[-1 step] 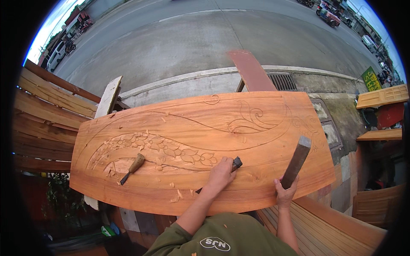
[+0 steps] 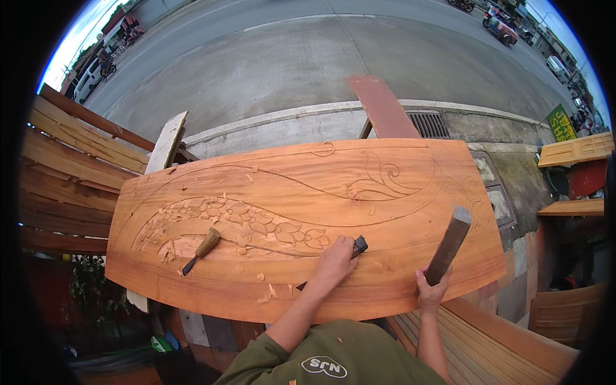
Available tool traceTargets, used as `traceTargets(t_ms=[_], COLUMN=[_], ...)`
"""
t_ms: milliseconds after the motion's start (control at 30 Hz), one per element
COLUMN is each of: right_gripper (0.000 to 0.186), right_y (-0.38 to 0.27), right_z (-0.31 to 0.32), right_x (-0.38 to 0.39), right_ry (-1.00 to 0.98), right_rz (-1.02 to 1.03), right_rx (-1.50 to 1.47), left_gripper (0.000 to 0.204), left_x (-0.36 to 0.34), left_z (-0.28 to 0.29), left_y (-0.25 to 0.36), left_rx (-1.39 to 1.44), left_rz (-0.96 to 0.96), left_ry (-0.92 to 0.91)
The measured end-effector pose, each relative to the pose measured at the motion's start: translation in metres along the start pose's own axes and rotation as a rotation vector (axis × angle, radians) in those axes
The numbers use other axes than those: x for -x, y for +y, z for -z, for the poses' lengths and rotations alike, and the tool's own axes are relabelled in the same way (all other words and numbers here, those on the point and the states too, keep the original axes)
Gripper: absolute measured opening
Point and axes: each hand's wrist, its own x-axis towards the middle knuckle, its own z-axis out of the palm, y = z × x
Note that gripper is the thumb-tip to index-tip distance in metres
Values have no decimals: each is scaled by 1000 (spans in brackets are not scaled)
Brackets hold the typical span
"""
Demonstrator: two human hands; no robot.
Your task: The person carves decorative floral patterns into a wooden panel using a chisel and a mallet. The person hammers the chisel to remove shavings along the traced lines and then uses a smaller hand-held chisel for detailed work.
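A broad wooden panel (image 2: 385,256) lies in front of me, carved with leaves and curling lines on its left half and marked with scrolls at the right. My left hand (image 2: 336,262) is closed around a dark-handled chisel (image 2: 360,245), resting low over the panel right of the carved leaves; a bit of dark blade shows beside the wrist. Upright in my right hand (image 2: 432,290) is a long, square-sided wooden block (image 2: 448,247), gripped at its lower end above the panel's near right edge. Another chisel (image 2: 204,249), with a worn wooden handle, lies on the carving at left.
Wood shavings (image 2: 268,293) are scattered over the panel. Stacked boards (image 2: 70,186) stand at left. A white plank (image 2: 167,142) and a reddish plank (image 2: 382,109) jut out beyond the far edge. Past the curb runs a road (image 2: 289,58) with vehicles.
The whole view has shifted slightly, so the scene sits a little further right. Both hands keep the same grips in nearly the same places over the panel.
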Motion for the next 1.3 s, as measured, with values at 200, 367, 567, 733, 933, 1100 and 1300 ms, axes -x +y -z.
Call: traceTargets(t_ms=[200,367,567,733,933,1100,1300], right_gripper=[41,41,51,47,39,45,37], right_y=[-9,3,7,29,16,20,22], right_z=[-7,-5,-8,2,-5,2,-4], right_x=[1,1,1,-6,-3,-3,-3], right_ry=[8,-43,-20,-38,-38,-69,-10], right_rz=[-10,2,47,108,96,30,75], right_rx=[-15,-53,-81,-27,-68,-75,-79], left_gripper=[26,31,30,29,29,29,30], left_x=[2,3,4,5,8,5,4], left_z=[0,-14,-12,-14,-13,-17,-21], left_y=[-4,-17,-14,-12,-12,-14,-15], left_rx=[30,16,65,105,123,123,100], left_rz=[-5,-24,-22,-33,0,-15,-16], left_ry=[6,58,73,83,67,77,76])
